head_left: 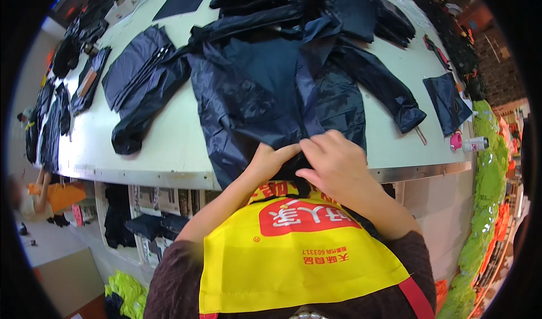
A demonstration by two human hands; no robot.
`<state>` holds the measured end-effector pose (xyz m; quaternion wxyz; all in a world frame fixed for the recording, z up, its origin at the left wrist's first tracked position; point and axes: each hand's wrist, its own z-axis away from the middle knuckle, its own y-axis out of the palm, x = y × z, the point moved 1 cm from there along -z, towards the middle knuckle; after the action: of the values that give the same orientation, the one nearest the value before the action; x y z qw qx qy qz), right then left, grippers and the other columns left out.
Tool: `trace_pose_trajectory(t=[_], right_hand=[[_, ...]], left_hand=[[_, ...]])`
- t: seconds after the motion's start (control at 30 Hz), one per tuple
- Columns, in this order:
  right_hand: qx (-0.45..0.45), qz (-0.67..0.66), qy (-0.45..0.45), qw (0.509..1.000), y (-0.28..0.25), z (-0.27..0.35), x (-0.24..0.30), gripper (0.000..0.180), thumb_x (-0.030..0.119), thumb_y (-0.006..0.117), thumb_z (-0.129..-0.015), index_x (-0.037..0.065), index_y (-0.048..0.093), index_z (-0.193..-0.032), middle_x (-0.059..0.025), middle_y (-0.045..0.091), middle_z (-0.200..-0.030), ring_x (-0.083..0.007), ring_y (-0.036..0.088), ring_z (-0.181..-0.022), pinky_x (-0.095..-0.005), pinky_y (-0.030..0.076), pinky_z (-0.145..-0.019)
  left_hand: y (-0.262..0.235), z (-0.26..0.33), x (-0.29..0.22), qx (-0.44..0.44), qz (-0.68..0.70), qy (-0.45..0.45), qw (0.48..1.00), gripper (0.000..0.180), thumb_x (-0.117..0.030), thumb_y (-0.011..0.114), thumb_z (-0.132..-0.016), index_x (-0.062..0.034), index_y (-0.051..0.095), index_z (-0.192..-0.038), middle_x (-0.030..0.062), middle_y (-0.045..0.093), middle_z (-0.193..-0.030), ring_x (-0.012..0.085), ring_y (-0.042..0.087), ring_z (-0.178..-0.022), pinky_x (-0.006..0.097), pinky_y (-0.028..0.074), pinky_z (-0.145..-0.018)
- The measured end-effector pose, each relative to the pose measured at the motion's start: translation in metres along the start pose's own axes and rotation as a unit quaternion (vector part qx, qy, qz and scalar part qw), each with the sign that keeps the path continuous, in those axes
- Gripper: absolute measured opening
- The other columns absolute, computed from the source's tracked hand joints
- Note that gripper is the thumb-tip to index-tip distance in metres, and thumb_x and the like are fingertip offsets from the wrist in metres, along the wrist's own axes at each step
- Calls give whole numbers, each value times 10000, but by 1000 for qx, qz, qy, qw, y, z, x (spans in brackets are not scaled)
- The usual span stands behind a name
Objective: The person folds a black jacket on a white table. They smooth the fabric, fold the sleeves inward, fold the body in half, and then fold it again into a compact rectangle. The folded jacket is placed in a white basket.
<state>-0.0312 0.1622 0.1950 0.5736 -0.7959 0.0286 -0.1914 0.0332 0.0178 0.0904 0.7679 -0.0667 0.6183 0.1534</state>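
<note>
A dark navy jacket (pixel 254 99) lies spread on the table in front of me, its sleeves reaching out to both sides and its lower edge hanging over the near table edge. My left hand (pixel 270 161) is closed on the jacket's lower front, thumb toward the middle. Right beside it, my right hand (pixel 334 160) pinches the same part, near the bottom of the front opening, with fingers curled. The two hands almost touch. Cloth and fingers hide exactly what lies between the fingertips.
The white table (pixel 175 141) has a metal front edge. Folded dark garments (pixel 135 65) lie left, with a dark pile (pixel 259 9) at the back. Rightward are a folded dark piece (pixel 447 103), a pink item (pixel 455 141) and a small cylinder (pixel 476 144). Another person (pixel 39 198) is far left.
</note>
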Motion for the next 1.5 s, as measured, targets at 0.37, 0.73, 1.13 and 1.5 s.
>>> trace_pose_trajectory(t=[0.37, 0.73, 1.13, 1.5], right_hand=[[-68, 17, -91, 993, 66, -37, -71, 64, 157, 641, -752, 102, 643, -718, -33, 614, -681, -189, 557, -715, -350, 378, -731], [14, 333, 370, 867, 53, 85, -351, 610, 63, 654, -707, 55, 406, -1265, -155, 590, -1054, -315, 553, -1032, -506, 414, -859], [500, 3, 338, 797, 41, 255, -185, 274, 39, 543, -686, 70, 696, -911, -195, 648, -955, -340, 625, -926, -402, 494, -847], [-81, 13, 157, 984, 121, -66, -175, 352, 35, 469, -796, -32, 465, -1142, -264, 543, -1037, -396, 556, -926, -457, 496, -748]], left_hand=[[-5, 22, -5, -21, 18, -93, 995, 203, -82, 682, -769, -30, 611, -952, 12, 605, -774, 118, 553, -637, 245, 452, -607], [-85, 23, 65, -212, 25, -162, 964, 215, -139, 722, -717, -3, 631, -857, 32, 619, -731, 149, 571, -621, 280, 469, -592], [-337, 9, 61, -388, -512, -86, 761, 357, -257, 683, -763, 29, 638, -973, 265, 629, -927, 429, 591, -910, 433, 466, -767], [-281, 17, 33, -326, -177, -86, 925, 312, -200, 700, -748, 11, 664, -974, 72, 669, -902, 210, 625, -813, 314, 468, -767]])
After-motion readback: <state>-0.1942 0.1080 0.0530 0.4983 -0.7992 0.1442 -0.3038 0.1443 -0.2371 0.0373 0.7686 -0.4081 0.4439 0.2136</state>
